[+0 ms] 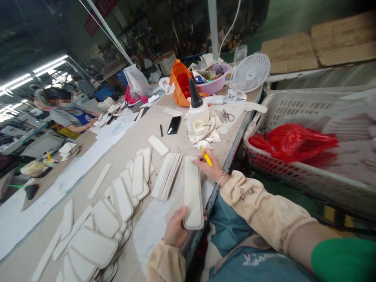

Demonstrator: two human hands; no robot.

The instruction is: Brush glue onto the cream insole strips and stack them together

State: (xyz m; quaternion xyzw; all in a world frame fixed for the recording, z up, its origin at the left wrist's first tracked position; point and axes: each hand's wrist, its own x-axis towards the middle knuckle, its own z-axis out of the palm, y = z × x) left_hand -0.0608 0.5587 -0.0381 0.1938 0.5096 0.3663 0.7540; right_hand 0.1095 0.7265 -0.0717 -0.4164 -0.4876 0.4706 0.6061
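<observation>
My left hand (176,228) grips the near end of a long white panel with rounded corners (192,192), thumb on its top and fingers hidden underneath. It looks thick, perhaps several layers. At its far end is my right hand (212,167), fingers closed around a small yellow-handled tool (207,158); its tip is hard to make out. Just left of the panel stands a tight bundle of similar white strips (167,174). Farther left, overlapping white pieces (120,196) spread in a long fanned row toward the near edge.
Beyond my hands are a white bottle with a black nozzle (197,111), a phone (174,125), scissors (226,116), an orange bag (179,84), a purple basin (216,83) and a fan (251,73). A white crate (264,154) stands right of the table edge. Another person (70,111) sits across.
</observation>
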